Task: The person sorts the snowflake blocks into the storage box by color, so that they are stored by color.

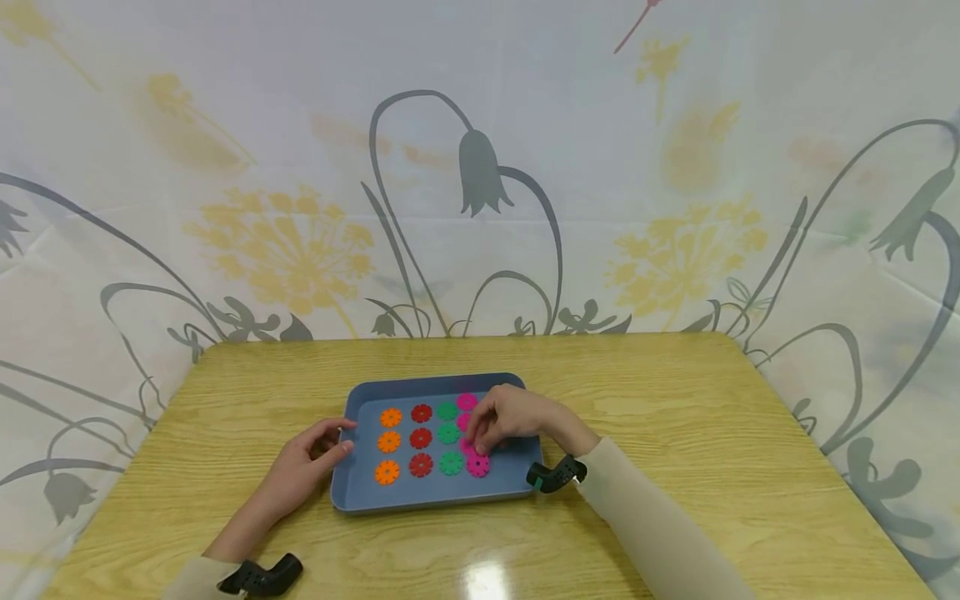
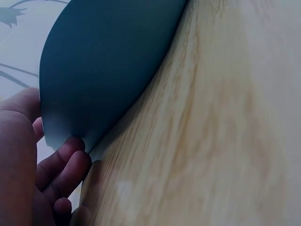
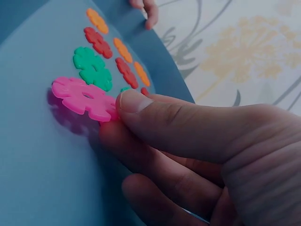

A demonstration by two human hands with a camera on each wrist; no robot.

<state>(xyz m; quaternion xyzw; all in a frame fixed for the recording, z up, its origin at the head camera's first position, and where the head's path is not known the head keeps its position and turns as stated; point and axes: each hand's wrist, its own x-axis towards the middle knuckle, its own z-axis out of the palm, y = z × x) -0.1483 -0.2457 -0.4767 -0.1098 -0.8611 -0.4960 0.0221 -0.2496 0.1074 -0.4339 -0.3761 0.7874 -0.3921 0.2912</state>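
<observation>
A blue-grey rectangular tray [image 1: 397, 500] lies on the table with flower-shaped plastic discs set out in columns. My left hand [image 1: 300, 467] grips its left side, thumb over the rim and other fingers against the outer wall [image 2: 108, 61]. Over the right half of the tray, my right hand [image 1: 513, 414] pinches a pink flower disc [image 3: 77, 96] between thumb and index finger. That disc sits tilted, with a shadow beneath it. Beside it are green discs [image 1: 451, 463], then red discs [image 1: 421, 464] and orange discs [image 1: 387, 472]. My right fingers partly cover the pink column [image 1: 467, 402].
The wood-grain table [image 1: 637, 383] extends around the tray on all sides. Behind it hangs a pale cloth [image 1: 315, 150] printed with grey and yellow flowers. A black wrist mount [image 1: 555, 475] on my right arm is close to the tray's right edge.
</observation>
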